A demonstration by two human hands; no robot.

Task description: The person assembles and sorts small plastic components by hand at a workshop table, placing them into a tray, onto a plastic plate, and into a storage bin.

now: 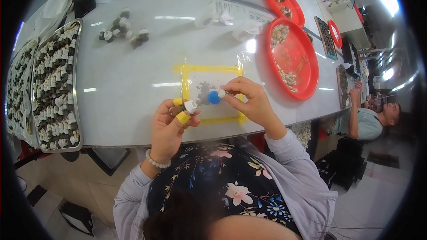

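My left hand [167, 131], with yellow wraps on thumb and finger, grips a small white hollow piece [190, 106] with its opening facing up. Close to its right, my right hand [253, 100] pinches a tiny whitish piece [221, 93] between thumb and fingertips, at the edge of a round blue cap-like dish [214, 98]. Whether that piece touches the dish I cannot tell. Both hands are over a rectangle of yellow tape [213, 68] stuck on the white table [133, 106]. Dark smudges [203, 92] mark the surface inside it.
At left, a metal tray [79, 84] holds rows of white-and-dark pieces. Loose similar pieces [118, 26] lie at the back left. A red oval tray [307, 69] with small pale pieces stands at right, another [299, 15] behind it. A co-worker [367, 122] sits far right.
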